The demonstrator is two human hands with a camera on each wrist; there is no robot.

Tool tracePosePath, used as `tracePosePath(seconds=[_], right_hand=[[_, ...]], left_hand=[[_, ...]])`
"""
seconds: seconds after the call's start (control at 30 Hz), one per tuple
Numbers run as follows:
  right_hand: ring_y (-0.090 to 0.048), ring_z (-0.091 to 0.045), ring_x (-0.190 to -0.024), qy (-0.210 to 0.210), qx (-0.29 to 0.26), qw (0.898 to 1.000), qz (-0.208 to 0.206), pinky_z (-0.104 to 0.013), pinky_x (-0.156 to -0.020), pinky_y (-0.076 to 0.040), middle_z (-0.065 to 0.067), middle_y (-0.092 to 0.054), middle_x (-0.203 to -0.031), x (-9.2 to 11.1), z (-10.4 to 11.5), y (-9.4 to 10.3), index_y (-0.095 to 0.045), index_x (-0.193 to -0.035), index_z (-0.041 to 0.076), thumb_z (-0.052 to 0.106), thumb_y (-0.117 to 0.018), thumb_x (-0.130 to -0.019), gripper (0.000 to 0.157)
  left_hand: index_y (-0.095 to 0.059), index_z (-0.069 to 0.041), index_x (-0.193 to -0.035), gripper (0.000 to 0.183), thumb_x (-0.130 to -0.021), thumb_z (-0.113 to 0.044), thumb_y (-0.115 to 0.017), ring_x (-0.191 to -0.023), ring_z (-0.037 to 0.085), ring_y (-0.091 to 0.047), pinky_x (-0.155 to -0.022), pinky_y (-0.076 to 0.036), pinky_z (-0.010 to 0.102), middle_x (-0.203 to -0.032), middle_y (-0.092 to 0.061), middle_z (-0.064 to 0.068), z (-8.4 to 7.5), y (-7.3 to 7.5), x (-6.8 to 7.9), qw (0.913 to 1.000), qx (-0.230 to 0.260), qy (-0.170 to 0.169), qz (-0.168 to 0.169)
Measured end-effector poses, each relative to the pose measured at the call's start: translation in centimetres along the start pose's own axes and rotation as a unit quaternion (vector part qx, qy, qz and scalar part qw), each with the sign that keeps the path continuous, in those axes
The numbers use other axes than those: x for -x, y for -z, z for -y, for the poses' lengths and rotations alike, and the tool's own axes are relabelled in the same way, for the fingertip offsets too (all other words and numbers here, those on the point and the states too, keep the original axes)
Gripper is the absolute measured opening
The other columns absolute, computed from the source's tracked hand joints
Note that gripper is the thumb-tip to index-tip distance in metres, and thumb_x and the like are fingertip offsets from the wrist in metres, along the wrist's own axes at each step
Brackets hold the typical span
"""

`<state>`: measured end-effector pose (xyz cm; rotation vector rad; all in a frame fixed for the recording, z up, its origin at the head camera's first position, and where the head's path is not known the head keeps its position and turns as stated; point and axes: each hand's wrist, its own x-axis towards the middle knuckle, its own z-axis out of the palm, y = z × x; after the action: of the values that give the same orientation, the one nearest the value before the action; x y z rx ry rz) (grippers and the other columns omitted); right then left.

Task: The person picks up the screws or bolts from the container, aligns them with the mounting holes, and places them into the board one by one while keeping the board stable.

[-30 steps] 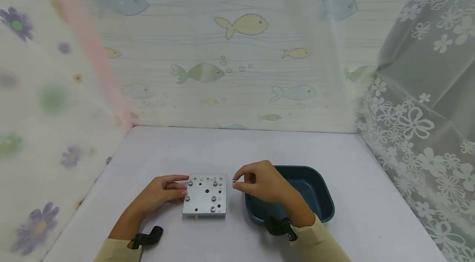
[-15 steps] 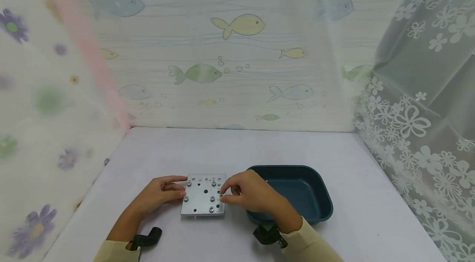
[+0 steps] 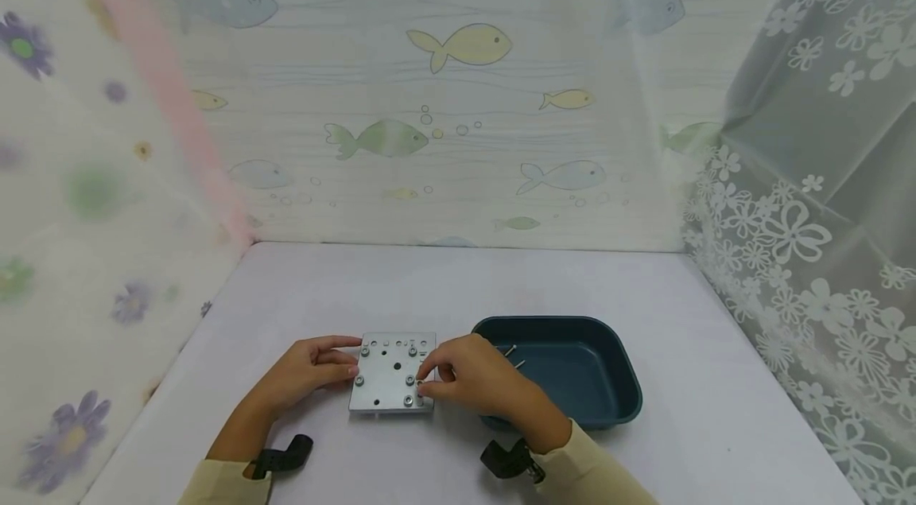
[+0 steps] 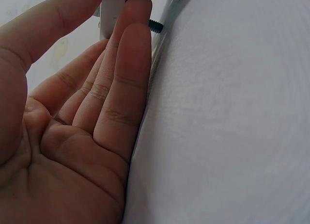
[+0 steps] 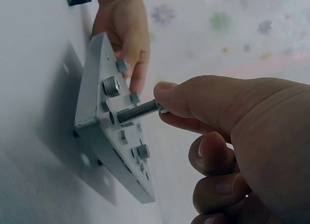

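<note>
Over the metal plate point(image 3: 386, 391): right hand point(image 3: 472, 374) pinches a screw point(image 5: 138, 111) (threaded tip near a hole point(image 5: 113, 118))
Plate's left edge: left hand point(image 3: 315, 366) rests against it, unclenched

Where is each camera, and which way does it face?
Head: worn on the head, looking forward and down at the plate, tray, left hand and right hand; sleeves show.
Left wrist: on that wrist, looking along the left hand toward the plate.
Right wrist: on that wrist, looking past the right hand, which pinches a screw, at the plate; the left hand shows beyond.
Shared: head and right wrist both show the plate and both hands.
</note>
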<state>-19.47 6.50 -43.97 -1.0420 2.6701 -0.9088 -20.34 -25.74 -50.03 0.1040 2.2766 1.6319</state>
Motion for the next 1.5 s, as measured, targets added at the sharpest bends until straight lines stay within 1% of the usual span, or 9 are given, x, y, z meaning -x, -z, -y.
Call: tracePosePath(seconds=[0.23, 0.6, 0.73, 0.97, 1.2, 1.3, 1.37, 1.43, 1.5], right_hand=[[-0.042, 0.0, -0.054, 0.003, 0.023, 1.0, 0.003, -0.019, -0.054, -0.033, 0.016, -0.048, -0.058, -0.1, 0.1, -0.3, -0.082, -0.102, 0.027, 0.034, -0.081, -0.09, 0.014], [-0.044, 0.001, -0.057, 0.012, 0.04, 0.999, 0.005, -0.019, -0.055, -0.034, 0.017, -0.05, -0.061, -0.1, 0.3, -0.5, -0.082, -0.097, 0.03, 0.034, -0.08, -0.09, 0.008], [-0.044, 0.001, -0.056, 0.009, 0.054, 0.999, 0.001, -0.019, -0.055, -0.033, 0.017, -0.05, -0.061, -0.1, 0.3, -0.6, -0.083, -0.098, 0.03, 0.033, -0.081, -0.09, 0.009], [-0.042, 0.0, -0.057, 0.003, 0.099, 0.995, 0.003, -0.02, -0.056, -0.033, 0.017, -0.049, -0.063, -0.2, 0.3, -0.8, -0.083, -0.1, 0.031, 0.036, -0.08, -0.09, 0.012], [-0.043, 0.0, -0.058, -0.005, 0.109, 0.994, 0.007, -0.02, -0.056, -0.033, 0.017, -0.049, -0.063, -0.2, 0.3, -0.9, -0.084, -0.1, 0.031, 0.037, -0.08, -0.09, 0.012], [-0.043, 0.0, -0.059, -0.007, 0.118, 0.993, 0.009, -0.02, -0.056, -0.033, 0.018, -0.049, -0.063, -0.2, 0.4, -0.9, -0.084, -0.1, 0.031, 0.037, -0.08, -0.09, 0.012], [-0.043, 0.001, -0.059, -0.006, 0.123, 0.992, 0.008, -0.02, -0.056, -0.034, 0.018, -0.049, -0.063, -0.2, 0.4, -1.0, -0.084, -0.099, 0.031, 0.037, -0.08, -0.09, 0.011], [-0.043, 0.001, -0.06, -0.004, 0.129, 0.992, 0.008, -0.019, -0.055, -0.034, 0.019, -0.049, -0.063, -0.2, 0.4, -1.1, -0.084, -0.099, 0.031, 0.036, -0.081, -0.089, 0.011], [-0.044, 0.002, -0.06, -0.002, 0.133, 0.991, 0.008, -0.019, -0.054, -0.035, 0.019, -0.05, -0.064, -0.2, 0.4, -1.2, -0.084, -0.098, 0.03, 0.035, -0.082, -0.089, 0.011]], left_hand=[[-0.058, -0.007, -0.146, 0.067, -0.088, -0.03, -0.083, -0.101, 0.023, -0.074, -0.081, -0.06, 0.032, -0.114, -0.077, 0.011, 0.2, 0.0, 0.1, 1.0, 0.006, -0.001, 0.0], [-0.059, -0.008, -0.144, 0.065, -0.088, -0.03, -0.083, -0.1, 0.023, -0.074, -0.08, -0.06, 0.031, -0.113, -0.078, 0.01, 0.4, 0.0, 0.1, 1.0, -0.004, -0.005, -0.005], [-0.059, -0.008, -0.145, 0.065, -0.088, -0.03, -0.083, -0.1, 0.023, -0.074, -0.08, -0.06, 0.032, -0.113, -0.077, 0.01, 0.3, 0.0, 0.2, 1.0, -0.003, -0.005, -0.004], [-0.057, -0.007, -0.145, 0.065, -0.089, -0.028, -0.082, -0.102, 0.023, -0.074, -0.081, -0.06, 0.032, -0.115, -0.077, 0.011, 0.2, 0.1, 0.2, 1.0, 0.006, -0.004, 0.003], [-0.056, -0.007, -0.147, 0.066, -0.09, -0.029, -0.082, -0.102, 0.023, -0.074, -0.082, -0.061, 0.033, -0.115, -0.077, 0.011, 0.0, 0.1, 0.1, 0.9999, 0.007, -0.004, 0.009], [-0.051, -0.008, -0.152, 0.069, -0.092, -0.03, -0.079, -0.102, 0.024, -0.073, -0.083, -0.06, 0.033, -0.117, -0.076, 0.012, 0.0, 0.1, 0.1, 0.9997, 0.0, -0.011, 0.02], [-0.043, -0.011, -0.157, 0.075, -0.093, -0.03, -0.078, -0.103, 0.024, -0.073, -0.085, -0.059, 0.031, -0.119, -0.074, 0.013, 0.0, 0.1, 0.1, 0.9992, -0.009, -0.019, 0.035], [-0.032, -0.016, -0.163, 0.087, -0.091, -0.026, -0.08, -0.105, 0.025, -0.072, -0.087, -0.057, 0.03, -0.123, -0.071, 0.015, -0.1, 0.0, 0.2, 0.9979, -0.017, -0.03, 0.055], [-0.02, -0.019, -0.166, 0.105, -0.085, -0.022, -0.086, -0.106, 0.027, -0.071, -0.087, -0.057, 0.029, -0.126, -0.068, 0.016, -0.3, -0.3, 0.3, 0.9959, -0.03, -0.045, 0.073]])
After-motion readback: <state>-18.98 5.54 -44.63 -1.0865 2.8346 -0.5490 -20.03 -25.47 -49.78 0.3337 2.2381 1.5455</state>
